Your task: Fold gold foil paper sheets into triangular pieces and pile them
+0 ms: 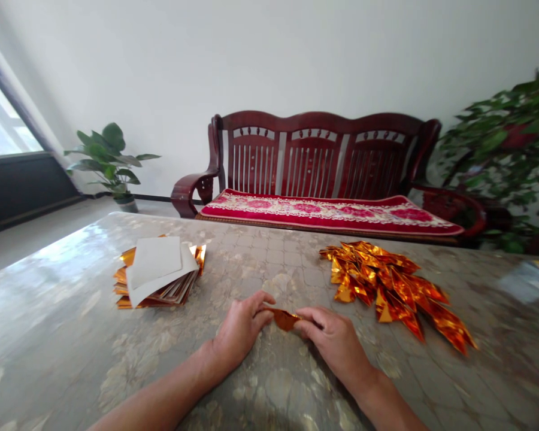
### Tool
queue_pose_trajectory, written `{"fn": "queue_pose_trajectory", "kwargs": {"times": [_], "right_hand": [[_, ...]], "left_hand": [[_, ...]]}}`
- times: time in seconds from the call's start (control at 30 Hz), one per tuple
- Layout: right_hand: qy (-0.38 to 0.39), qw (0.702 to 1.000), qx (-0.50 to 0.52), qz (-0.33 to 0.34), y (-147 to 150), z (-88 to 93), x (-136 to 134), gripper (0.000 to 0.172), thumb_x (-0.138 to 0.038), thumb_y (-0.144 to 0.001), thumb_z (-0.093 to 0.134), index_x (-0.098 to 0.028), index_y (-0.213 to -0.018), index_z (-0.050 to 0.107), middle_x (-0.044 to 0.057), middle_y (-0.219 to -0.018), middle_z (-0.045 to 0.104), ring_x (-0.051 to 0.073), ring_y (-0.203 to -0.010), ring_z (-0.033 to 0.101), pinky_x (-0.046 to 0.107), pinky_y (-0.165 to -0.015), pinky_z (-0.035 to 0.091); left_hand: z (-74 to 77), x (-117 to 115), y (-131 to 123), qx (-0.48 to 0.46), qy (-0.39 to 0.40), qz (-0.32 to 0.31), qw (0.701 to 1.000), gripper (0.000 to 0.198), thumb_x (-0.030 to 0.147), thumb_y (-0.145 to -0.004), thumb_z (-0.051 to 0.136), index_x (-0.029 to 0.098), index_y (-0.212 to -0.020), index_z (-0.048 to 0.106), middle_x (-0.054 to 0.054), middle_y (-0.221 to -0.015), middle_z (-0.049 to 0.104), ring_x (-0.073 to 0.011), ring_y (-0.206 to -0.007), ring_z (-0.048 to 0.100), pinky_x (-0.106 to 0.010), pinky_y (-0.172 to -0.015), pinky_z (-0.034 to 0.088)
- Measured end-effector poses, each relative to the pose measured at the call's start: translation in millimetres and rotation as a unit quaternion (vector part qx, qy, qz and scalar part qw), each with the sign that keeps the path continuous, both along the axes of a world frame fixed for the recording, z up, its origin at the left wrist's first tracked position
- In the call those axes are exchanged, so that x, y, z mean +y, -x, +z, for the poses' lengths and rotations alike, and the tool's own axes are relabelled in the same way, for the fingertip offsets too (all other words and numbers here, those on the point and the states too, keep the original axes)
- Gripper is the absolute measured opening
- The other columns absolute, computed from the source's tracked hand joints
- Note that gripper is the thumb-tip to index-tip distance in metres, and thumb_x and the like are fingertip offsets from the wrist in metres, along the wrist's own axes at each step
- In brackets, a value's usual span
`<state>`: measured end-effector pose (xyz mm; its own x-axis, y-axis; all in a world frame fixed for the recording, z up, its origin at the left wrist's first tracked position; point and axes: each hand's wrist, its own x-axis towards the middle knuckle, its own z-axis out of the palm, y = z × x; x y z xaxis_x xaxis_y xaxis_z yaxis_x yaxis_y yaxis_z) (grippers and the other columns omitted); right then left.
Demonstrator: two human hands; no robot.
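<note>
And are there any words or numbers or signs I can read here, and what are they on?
None that can be read.
The gold foil piece between the two hands and the stack of sheets show no readable writing.
The clear plastic thing on the table's right side is too blurred to tell whether it has print.

No readable text or numbers.
</note>
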<state>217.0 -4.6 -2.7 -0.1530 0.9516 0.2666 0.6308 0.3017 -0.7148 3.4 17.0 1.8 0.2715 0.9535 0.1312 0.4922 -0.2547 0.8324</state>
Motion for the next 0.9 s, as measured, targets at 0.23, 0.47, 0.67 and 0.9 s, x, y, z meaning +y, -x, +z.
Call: {"fn": "queue_pose_trajectory", "kwargs": {"times": [0.23, 0.47, 0.67, 0.9], "right_hand": [[-0.023, 0.999, -0.023, 0.029, 3.1, 6.3, -3.7, 0.012, -0.026, -0.087, 0.061, -0.025, -0.083, 0.072, -0.001, -0.077, 0.072, 0.015, -0.072, 0.066, 0.022, -0.066, 0.045], [-0.005, 0.999, 0.013, 0.036, 0.4, -0.8, -1.5, 0.016, -0.023, -0.087, 0.058, -0.024, -0.092, 0.073, 0.0, -0.078, 0.073, 0.014, -0.064, 0.066, 0.022, -0.062, 0.048], [-0.002, 0.998, 0.036, 0.054, -4.1, -7.5, -0.3, 0.027, -0.021, -0.084, 0.061, -0.025, -0.109, 0.071, -0.002, -0.072, 0.072, 0.013, -0.061, 0.065, 0.022, -0.062, 0.05], [-0.045, 0.998, 0.021, 0.029, -3.7, -3.9, -3.3, 0.016, -0.022, -0.084, 0.065, -0.025, -0.098, 0.072, -0.003, -0.073, 0.072, 0.013, -0.061, 0.064, 0.022, -0.064, 0.049]], "left_hand": [[-1.1, -0.5, -2.0, -0.002, 0.011, 0.014, 1.0, 0.007, 0.02, -0.079, 0.058, 0.019, -0.079, 0.065, 0.005, -0.062, 0.067, -0.0115, -0.059, 0.058, -0.019, -0.055, 0.036], [-5.5, 6.7, -2.9, -0.044, 0.057, 0.036, 0.997, 0.007, 0.024, -0.077, 0.061, 0.018, -0.075, 0.063, 0.004, -0.058, 0.064, -0.0112, -0.052, 0.055, -0.019, -0.05, 0.034], [-12.7, 12.8, -2.6, -0.046, 0.045, 0.066, 0.996, 0.013, 0.029, -0.075, 0.065, 0.017, -0.071, 0.063, 0.003, -0.057, 0.062, -0.0123, -0.054, 0.055, -0.02, -0.051, 0.037], [-9.3, 7.5, -2.1, -0.048, -0.022, 0.022, 0.998, 0.008, 0.023, -0.081, 0.063, 0.018, -0.076, 0.059, 0.005, -0.063, 0.06, -0.011, -0.059, 0.055, -0.019, -0.057, 0.04]]}}
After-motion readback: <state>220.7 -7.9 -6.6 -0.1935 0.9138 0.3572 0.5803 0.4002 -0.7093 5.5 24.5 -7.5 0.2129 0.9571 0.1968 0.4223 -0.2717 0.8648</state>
